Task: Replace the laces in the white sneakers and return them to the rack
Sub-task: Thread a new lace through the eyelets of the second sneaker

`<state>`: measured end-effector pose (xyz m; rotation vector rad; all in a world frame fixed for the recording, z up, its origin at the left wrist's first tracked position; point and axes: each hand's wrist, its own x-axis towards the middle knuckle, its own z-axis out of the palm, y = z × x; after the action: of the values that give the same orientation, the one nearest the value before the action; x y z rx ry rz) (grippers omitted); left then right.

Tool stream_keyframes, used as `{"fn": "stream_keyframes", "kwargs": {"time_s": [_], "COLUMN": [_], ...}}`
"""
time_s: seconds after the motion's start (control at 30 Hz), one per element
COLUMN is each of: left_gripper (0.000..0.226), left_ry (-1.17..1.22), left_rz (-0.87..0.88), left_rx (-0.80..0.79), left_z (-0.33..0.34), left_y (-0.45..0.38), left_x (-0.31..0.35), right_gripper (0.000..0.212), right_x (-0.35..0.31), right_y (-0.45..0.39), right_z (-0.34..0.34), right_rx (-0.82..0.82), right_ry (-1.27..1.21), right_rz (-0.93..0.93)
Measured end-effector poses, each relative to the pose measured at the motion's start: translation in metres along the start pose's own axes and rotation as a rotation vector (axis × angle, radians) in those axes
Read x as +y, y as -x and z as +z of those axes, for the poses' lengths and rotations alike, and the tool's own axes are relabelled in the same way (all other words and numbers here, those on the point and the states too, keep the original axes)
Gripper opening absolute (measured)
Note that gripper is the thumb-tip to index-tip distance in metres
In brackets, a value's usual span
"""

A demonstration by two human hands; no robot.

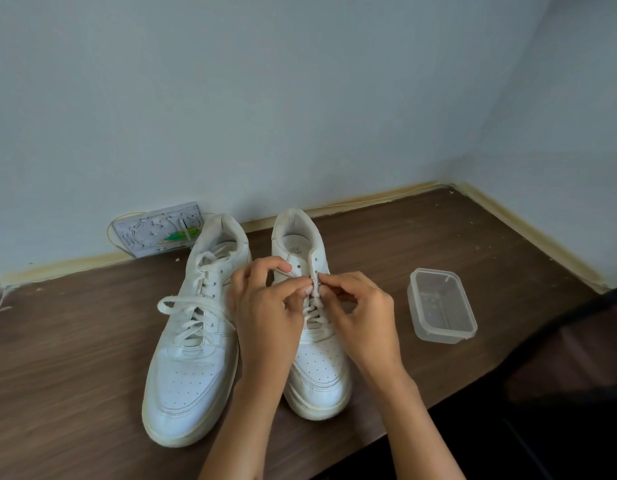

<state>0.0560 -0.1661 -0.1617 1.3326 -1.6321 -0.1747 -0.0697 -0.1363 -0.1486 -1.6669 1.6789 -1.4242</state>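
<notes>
Both hands, the left hand (265, 303) and the right hand (355, 306), pinch the lace (314, 284) over the right shoe (314, 327) (at 3 o'clock from the left shoe (192, 327)), and I think it could slip out if a pinch loosens.

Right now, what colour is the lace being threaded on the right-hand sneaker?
White, matching the white leather sneaker; the flat lace shows best in the head view, pinched between both hands.
</notes>
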Motion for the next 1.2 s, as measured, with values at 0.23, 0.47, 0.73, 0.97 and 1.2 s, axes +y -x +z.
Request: {"fn": "stream_keyframes", "kwargs": {"time_s": [0.23,0.47,0.73,0.97,1.2], "left_gripper": [0.023,0.031,0.027,0.024,0.021], "left_ry": [0.092,0.191,0.14,0.055,0.057], "left_rz": [0.012,0.063,0.082,0.143,0.149], "left_rx": [-0.044,-0.118,-0.116,-0.124,-0.137], "left_z": [0.001,-0.018,-0.029,-0.029,-0.03], "left_y": [0.001,-0.007,-0.01,-0.011,-0.01], "left_x": [-0.007,-0.013,-0.017,-0.018,-0.022], "right_gripper": [0.011,0.011,0.01,0.012,0.009], "right_x": [-0.001,0.002,0.009,0.007,0.017], "right_y": [-0.001,-0.007,-0.013,-0.005,-0.014], "right_z": [0.005,-0.012,-0.042,-0.004,-0.03], "right_rx": [0.048,-0.003,0.313,-0.05,0.319], "right_ry": [0.017,0.073,0.18,0.399,0.304], "right_rz": [-0.012,-0.009,0.06,-0.121,0.105]}}
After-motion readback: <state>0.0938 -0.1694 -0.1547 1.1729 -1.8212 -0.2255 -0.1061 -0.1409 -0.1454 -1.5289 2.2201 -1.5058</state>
